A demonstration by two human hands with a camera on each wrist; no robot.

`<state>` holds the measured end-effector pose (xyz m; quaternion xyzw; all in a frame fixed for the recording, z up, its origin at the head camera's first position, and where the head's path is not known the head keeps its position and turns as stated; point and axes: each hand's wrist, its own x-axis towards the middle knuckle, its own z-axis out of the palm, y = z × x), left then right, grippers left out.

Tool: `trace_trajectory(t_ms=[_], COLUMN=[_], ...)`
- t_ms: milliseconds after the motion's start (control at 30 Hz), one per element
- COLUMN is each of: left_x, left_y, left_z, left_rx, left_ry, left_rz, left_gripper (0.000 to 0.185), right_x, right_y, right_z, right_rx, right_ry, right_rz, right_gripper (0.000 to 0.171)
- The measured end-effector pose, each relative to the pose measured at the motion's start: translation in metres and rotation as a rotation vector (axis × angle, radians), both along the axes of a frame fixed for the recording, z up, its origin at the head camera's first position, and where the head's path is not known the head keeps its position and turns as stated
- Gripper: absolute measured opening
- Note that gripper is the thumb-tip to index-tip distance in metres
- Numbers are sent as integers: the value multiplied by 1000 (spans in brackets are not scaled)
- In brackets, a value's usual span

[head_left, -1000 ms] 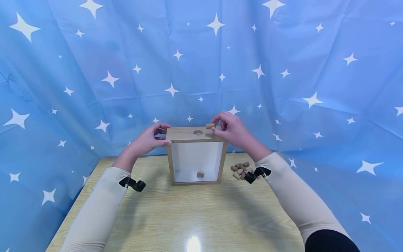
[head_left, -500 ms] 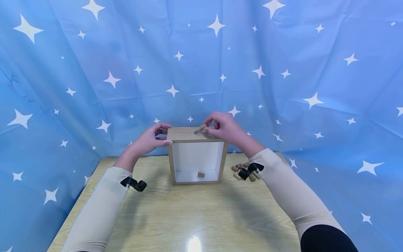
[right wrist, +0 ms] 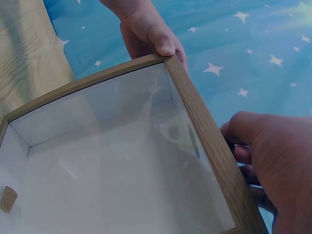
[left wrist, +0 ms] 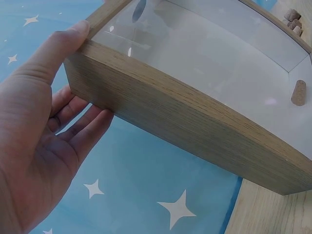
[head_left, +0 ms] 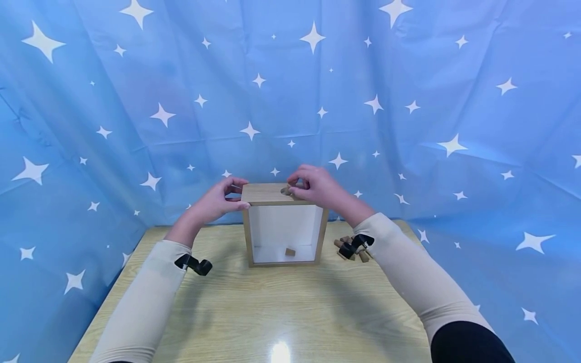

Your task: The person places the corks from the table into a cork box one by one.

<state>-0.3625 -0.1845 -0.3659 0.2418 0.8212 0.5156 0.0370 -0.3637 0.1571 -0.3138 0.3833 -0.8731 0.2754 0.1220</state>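
Note:
A wooden-framed box (head_left: 268, 194) with a clear front and white inside stands upright on the table. My left hand (head_left: 217, 200) grips its top left corner, thumb on the front edge, fingers behind, as the left wrist view also shows. At the round hole (head_left: 284, 191) in the top, my right hand (head_left: 317, 185) pinches a cork (head_left: 289, 188), mostly hidden by the fingers. Another cork (head_left: 290, 252) lies inside on the box floor; the same cork (left wrist: 299, 92) shows through the front in the left wrist view. The right wrist view hides the held cork behind the right hand (right wrist: 285, 161).
A small pile of corks (head_left: 364, 256) lies on the table right of the box, partly covered by the black wrist camera (head_left: 347, 250). The wooden table (head_left: 272, 302) ends at a blue star-patterned curtain (head_left: 290, 91) behind the box.
My right hand has moved left and down with the cork, from the right of the top to the hole. The cork has tilted and is now mostly hidden. The left hand keeps its place.

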Motion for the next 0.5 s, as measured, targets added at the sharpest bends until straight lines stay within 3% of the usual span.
trace_trajectory(t_ms=[500], left_x=[-2], left_y=[-1], left_z=[-2], left_rx=[7], left_ry=[-3], left_rz=[-4], left_gripper=[71], right_x=[0], right_y=[1], right_z=[-2], right_rx=[-18], right_ry=[-17], right_rz=[1], right_gripper=[26])
